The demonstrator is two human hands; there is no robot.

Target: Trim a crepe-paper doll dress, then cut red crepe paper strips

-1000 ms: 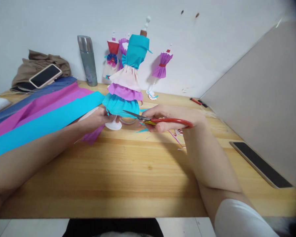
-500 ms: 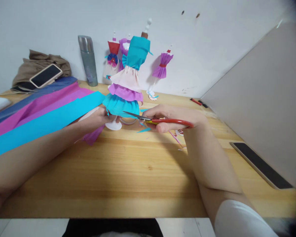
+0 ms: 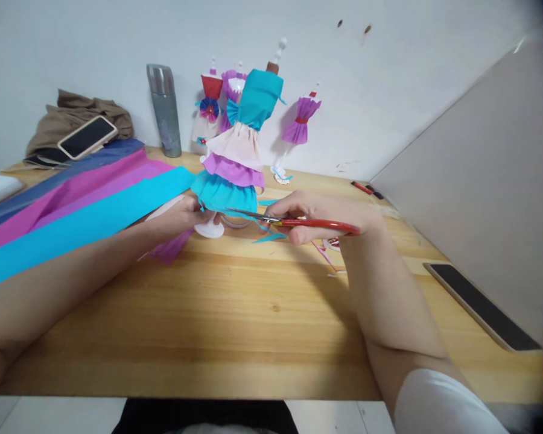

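A small dress form (image 3: 256, 99) in a blue top and a tiered skirt of white, purple and blue leans to the right above its round white base (image 3: 209, 229). My left hand (image 3: 187, 211) is closed at the stand, just under the left edge of the blue ruffle; the skirt partly hides its fingers. My right hand (image 3: 305, 214) grips red-handled scissors (image 3: 321, 225), their blades pointing left along the lower hem of the blue ruffle. Thin blue scraps (image 3: 270, 238) lie beneath the scissors.
Strips of blue (image 3: 95, 220), pink and navy material stretch across the left. Behind stand a bottle (image 3: 164, 111) and smaller dressed forms (image 3: 301, 120). One phone (image 3: 88, 137) rests by brown cloth (image 3: 84, 111), another dark-screened device (image 3: 482, 306) at right. Purple material (image 3: 172, 247) lies under my left wrist.
The scissor blades have closed together along the blue hem. The whole view has shifted slightly, and the dress form leans a little further right.
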